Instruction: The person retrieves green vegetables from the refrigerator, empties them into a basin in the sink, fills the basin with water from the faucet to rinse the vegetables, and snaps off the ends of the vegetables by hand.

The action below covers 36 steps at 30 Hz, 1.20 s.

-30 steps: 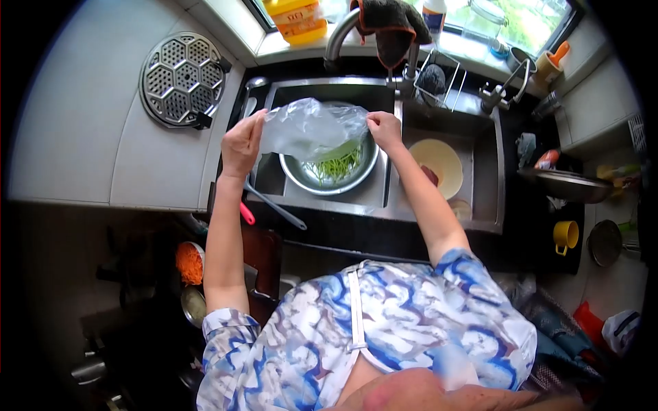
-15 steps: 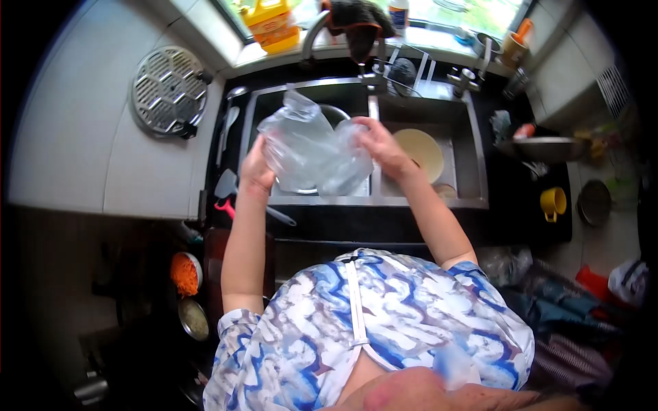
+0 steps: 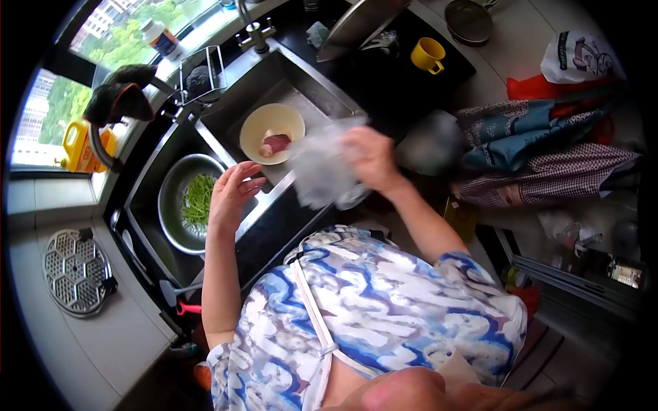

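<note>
A crumpled clear plastic bag [image 3: 321, 168], smeared by motion, hangs from my right hand [image 3: 371, 157], whose fingers are closed on its edge. My left hand [image 3: 235, 195] is apart from the bag, with its fingers spread and nothing in them. Below and beside that hand, a steel basin [image 3: 166, 209] in the left sink bowl holds cut green vegetables [image 3: 199, 203]. Over in the right sink bowl [image 3: 329, 96] stands a cream bowl [image 3: 257, 120] with a piece of raw meat [image 3: 275, 144] in it.
A yellow mug [image 3: 428, 55] and a tilted pan [image 3: 356, 29] are on the black counter beyond the sink. Cloths and aprons [image 3: 514, 137] hang at the right. A tap [image 3: 106, 147] and a yellow jug [image 3: 81, 147] stand by the window. A steamer rack [image 3: 75, 272] is at left.
My view and body have turned to the right. The bag was between both hands over the left sink bowl; my left hand has let go, and my right carries it rightward.
</note>
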Motion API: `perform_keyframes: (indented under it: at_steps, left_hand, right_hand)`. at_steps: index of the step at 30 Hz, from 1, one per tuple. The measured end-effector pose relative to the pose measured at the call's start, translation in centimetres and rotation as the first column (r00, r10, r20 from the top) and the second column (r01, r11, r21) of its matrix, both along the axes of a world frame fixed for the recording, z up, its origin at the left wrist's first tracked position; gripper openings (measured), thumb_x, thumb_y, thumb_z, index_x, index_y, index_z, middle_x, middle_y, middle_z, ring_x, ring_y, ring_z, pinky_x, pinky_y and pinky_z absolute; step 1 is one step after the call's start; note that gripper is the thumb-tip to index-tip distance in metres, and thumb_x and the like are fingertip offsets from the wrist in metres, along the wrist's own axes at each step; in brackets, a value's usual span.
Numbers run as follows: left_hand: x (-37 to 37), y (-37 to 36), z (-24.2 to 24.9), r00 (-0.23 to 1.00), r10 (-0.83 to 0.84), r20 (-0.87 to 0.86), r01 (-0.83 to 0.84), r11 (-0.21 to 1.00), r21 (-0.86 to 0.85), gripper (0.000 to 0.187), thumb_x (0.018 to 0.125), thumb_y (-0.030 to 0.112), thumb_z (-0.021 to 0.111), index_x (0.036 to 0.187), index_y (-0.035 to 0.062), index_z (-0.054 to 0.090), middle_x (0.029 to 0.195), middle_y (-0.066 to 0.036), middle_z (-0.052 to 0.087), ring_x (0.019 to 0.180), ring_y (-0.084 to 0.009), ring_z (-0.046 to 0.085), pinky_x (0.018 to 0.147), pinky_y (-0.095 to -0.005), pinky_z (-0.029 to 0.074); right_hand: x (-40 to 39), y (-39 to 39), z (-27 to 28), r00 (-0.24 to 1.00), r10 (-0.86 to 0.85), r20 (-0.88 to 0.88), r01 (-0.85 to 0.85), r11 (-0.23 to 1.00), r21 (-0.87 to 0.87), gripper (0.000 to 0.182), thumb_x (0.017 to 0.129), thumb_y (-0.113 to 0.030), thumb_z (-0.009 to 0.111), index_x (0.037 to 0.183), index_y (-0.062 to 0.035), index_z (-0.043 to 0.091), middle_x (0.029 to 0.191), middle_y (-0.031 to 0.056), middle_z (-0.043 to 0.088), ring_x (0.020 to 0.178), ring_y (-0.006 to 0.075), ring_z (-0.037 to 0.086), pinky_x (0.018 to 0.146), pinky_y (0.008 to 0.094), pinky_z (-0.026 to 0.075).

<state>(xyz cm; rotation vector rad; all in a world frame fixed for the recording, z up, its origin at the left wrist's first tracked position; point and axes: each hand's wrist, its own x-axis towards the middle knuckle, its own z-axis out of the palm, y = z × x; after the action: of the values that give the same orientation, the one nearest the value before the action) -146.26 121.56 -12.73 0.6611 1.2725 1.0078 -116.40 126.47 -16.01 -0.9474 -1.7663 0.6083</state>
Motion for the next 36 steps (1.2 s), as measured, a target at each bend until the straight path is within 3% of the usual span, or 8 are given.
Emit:
perform_keyframes:
  at_steps: [4,8,11,13,14,16,21,36]
  left_hand:
    - [2.9,2.2,-1.3,0.984,-0.174,-0.037,0.171,0.983,-0.071,0.033,0.096,0.031,0.050,0.115,0.0045,0.058,0.107,-0.010,0.065,0.087,-0.0159,0.065,0.077,-0.0261,0.050]
    - [6.7,3.1,-4.0,0.941,-0.332,-0.062,0.324,0.940,-0.109,0.035,0.094,0.036,0.053,0.112,0.0062,0.060,0.105,-0.007,0.065,0.084,-0.0147,0.063,0.074,-0.0250,0.048]
    - [8.2,3.0,-6.1,0.920,-0.376,-0.108,0.361,0.923,-0.135,0.030,0.093,0.030,0.054,0.107,0.0055,0.062,0.098,-0.007,0.065,0.076,-0.0142,0.063,0.066,-0.0245,0.048]
    - [5.9,0.5,-4.0,0.898,-0.424,-0.118,0.405,0.901,-0.154,0.032,0.094,0.031,0.053,0.109,0.0046,0.061,0.100,-0.007,0.065,0.081,-0.0137,0.063,0.071,-0.0249,0.048]
    - [6.6,0.3,-3.6,0.903,-0.412,-0.123,0.395,0.908,-0.141,0.032,0.094,0.031,0.053,0.109,0.0041,0.061,0.099,-0.007,0.064,0.081,-0.0139,0.062,0.072,-0.0257,0.048]
    - [7.9,0.2,-2.9,0.921,-0.368,-0.130,0.355,0.928,-0.115,0.031,0.094,0.030,0.052,0.109,0.0039,0.061,0.098,-0.007,0.064,0.081,-0.0135,0.062,0.072,-0.0254,0.048]
    - [-0.7,-5.5,-1.3,0.977,-0.153,-0.146,0.133,0.982,-0.134,0.033,0.094,0.032,0.052,0.109,0.0042,0.062,0.100,-0.006,0.064,0.082,-0.0126,0.062,0.072,-0.0249,0.048]
    - [-8.1,-11.9,-2.9,0.979,0.178,-0.102,-0.193,0.968,-0.161,0.032,0.095,0.032,0.051,0.112,0.0058,0.060,0.103,-0.005,0.065,0.080,-0.0109,0.063,0.073,-0.0240,0.047]
  right_hand:
    - [12.4,-0.7,-3.1,0.695,-0.712,-0.097,0.667,0.689,-0.282,0.016,0.081,0.000,0.062,0.096,0.0012,0.064,0.093,0.0102,0.067,0.084,0.0186,0.063,0.079,0.0303,0.050]
    - [19.7,1.3,-12.4,0.336,-0.887,0.317,0.902,0.400,0.163,0.019,0.086,-0.009,0.056,0.099,0.0024,0.063,0.109,0.0208,0.061,0.101,0.0314,0.059,0.087,0.0391,0.046]
    - [17.9,3.4,-22.2,0.608,-0.630,0.482,0.763,0.632,-0.137,0.037,0.088,-0.020,0.050,0.121,-0.0027,0.055,0.127,0.0203,0.051,0.112,0.0337,0.051,0.095,0.0418,0.040]
    - [14.4,0.7,-24.2,0.488,-0.191,0.852,0.605,0.777,-0.172,0.045,0.091,-0.024,0.046,0.134,-0.0086,0.046,0.138,0.0164,0.043,0.124,0.0320,0.044,0.105,0.0405,0.032]
    - [14.7,0.8,-25.0,0.127,0.039,0.991,0.438,0.894,-0.091,0.047,0.092,-0.025,0.045,0.138,-0.0115,0.042,0.144,0.0141,0.038,0.131,0.0309,0.038,0.110,0.0402,0.028]
    - [13.6,1.3,-16.3,0.101,0.305,0.947,0.330,0.888,-0.321,0.051,0.094,-0.029,0.041,0.142,-0.0123,0.036,0.144,0.0132,0.037,0.135,0.0284,0.032,0.113,0.0365,0.021]
    - [17.9,3.4,-27.0,0.113,0.635,0.764,0.221,0.734,-0.642,0.055,0.095,-0.033,0.037,0.145,-0.0104,0.028,0.152,0.0117,0.022,0.138,0.0302,0.024,0.114,0.0379,0.018]
    - [13.8,-3.4,-8.6,0.237,0.181,0.954,0.246,0.939,-0.239,0.042,0.078,-0.019,0.066,0.115,-0.0028,0.059,0.111,0.0222,0.060,0.100,0.0387,0.058,0.089,0.0439,0.046]
